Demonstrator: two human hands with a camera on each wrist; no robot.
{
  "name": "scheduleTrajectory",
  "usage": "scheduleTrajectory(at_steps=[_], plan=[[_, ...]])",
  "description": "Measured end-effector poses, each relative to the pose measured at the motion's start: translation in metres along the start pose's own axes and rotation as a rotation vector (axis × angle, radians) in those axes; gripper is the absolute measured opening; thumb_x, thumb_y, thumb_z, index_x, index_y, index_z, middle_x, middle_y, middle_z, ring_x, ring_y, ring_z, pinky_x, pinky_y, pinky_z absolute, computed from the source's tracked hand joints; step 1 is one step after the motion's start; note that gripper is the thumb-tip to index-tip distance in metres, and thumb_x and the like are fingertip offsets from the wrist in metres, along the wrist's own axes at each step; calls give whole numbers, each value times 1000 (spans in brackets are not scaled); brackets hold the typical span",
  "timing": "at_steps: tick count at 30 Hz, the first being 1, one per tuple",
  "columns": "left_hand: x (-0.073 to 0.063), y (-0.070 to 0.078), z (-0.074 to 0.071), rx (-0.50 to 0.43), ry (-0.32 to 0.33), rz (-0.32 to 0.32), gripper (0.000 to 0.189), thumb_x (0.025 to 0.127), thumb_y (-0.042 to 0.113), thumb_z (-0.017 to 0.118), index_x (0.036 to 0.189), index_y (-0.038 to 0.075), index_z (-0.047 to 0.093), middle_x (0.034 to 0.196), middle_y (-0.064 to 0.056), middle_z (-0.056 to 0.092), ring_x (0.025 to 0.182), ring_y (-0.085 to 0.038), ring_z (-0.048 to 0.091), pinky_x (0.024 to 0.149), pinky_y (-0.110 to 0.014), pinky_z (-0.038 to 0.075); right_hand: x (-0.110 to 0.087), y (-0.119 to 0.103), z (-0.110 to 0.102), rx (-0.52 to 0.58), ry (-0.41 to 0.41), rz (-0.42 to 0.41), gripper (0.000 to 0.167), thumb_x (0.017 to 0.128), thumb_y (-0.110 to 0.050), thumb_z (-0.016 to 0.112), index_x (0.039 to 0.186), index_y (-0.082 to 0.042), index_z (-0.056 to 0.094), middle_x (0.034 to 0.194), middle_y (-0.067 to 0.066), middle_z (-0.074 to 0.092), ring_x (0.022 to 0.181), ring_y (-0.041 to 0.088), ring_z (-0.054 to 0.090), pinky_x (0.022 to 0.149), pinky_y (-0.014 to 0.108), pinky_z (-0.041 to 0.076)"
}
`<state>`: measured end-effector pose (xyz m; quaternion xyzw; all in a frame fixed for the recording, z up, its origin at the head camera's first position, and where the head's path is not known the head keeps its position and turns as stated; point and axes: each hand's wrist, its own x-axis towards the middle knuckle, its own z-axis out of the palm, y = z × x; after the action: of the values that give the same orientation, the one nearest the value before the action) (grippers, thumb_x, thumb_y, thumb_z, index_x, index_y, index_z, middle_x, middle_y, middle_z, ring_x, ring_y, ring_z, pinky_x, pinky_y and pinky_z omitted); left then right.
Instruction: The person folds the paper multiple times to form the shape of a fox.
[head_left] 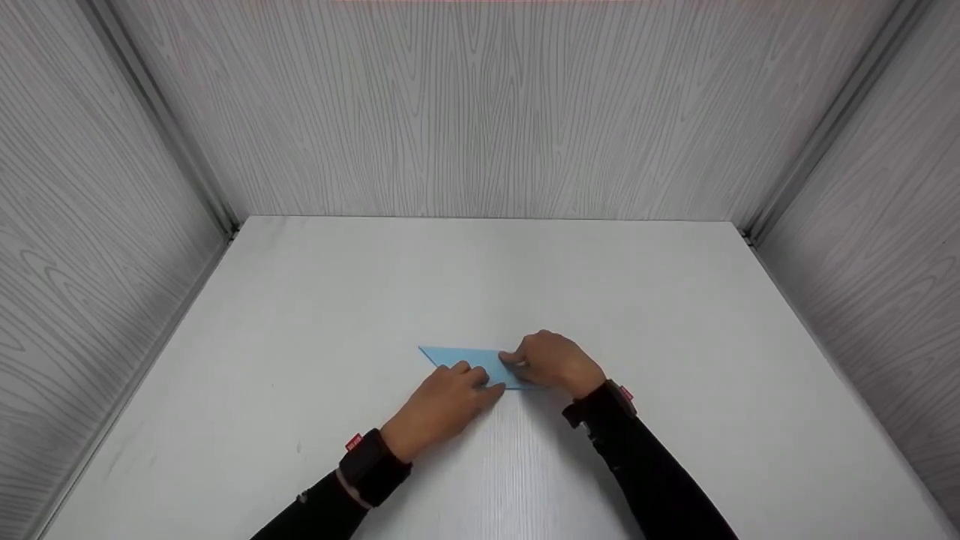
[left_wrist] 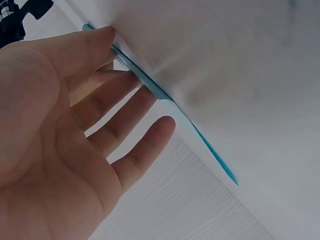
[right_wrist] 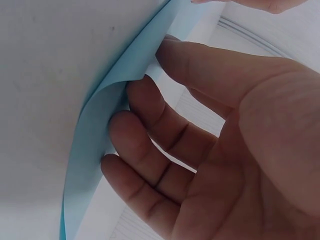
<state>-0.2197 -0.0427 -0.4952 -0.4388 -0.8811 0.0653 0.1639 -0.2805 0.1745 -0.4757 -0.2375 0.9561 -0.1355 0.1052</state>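
Observation:
A folded sheet of light blue paper (head_left: 465, 355) lies on the white table, its pointed left corner sticking out past the hands. From the near side, my left hand (head_left: 446, 405) presses on it, with the fingertips on the paper and the thumb along its near edge. My right hand (head_left: 555, 360) pinches the paper toward its right end, thumb and fingers bent at a layer. In the right wrist view that paper layer (right_wrist: 125, 70) curls up around the fingertips. Much of the sheet's right part is hidden under the right hand.
The white tabletop (head_left: 315, 300) spreads around the paper on all sides. Grey wood-grain panels (head_left: 480, 112) rise at the back, left and right. Both wrists wear black bands over dark sleeves.

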Motion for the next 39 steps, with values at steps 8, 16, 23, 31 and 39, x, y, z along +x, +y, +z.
scheduleTrajectory(at_steps=[8, 16, 23, 31, 39], plan=[[2, 6, 6, 165, 40, -10, 34, 95, 16, 74, 128, 28, 75, 109, 0, 67, 88, -18, 59, 67, -29, 49, -1, 0, 0, 17, 23, 17, 30, 105, -34, 60, 118, -13, 77, 60, -6, 34, 60, 12, 35, 58, 28, 35], [0, 2, -3, 187, -3, -37, 36, 95, 20, 75, 127, 36, 75, 111, 1, 67, 92, -18, 58, 69, -30, 49, 0, -2, 0, 17, 12, -6, 30, 106, -33, 59, 122, -13, 73, 61, -5, 37, 62, 13, 38, 60, 29, 37], [-9, -6, -11, 144, 4, -55, 36, 93, 17, 78, 124, 36, 76, 108, -1, 67, 90, -20, 56, 68, -32, 46, 1, -3, -1, 10, 11, 7, 30, 106, -33, 60, 123, -12, 74, 63, -2, 45, 62, 14, 39, 60, 29, 37], [-18, -13, -12, 107, -42, -89, 40, 92, 14, 78, 125, 36, 76, 111, -2, 64, 95, -22, 56, 71, -37, 50, 2, -2, 0, -12, -16, 26, 29, 103, -31, 65, 128, -16, 72, 90, 13, 74, 70, 15, 46, 68, 31, 45], [-26, -20, -14, 100, -91, -126, 38, 95, 12, 73, 125, 35, 76, 113, -4, 63, 99, -24, 56, 74, -40, 52, 1, 2, 1, -37, -35, 27, 29, 103, -29, 65, 130, -20, 71, 99, 13, 76, 73, 14, 49, 75, 34, 51]])
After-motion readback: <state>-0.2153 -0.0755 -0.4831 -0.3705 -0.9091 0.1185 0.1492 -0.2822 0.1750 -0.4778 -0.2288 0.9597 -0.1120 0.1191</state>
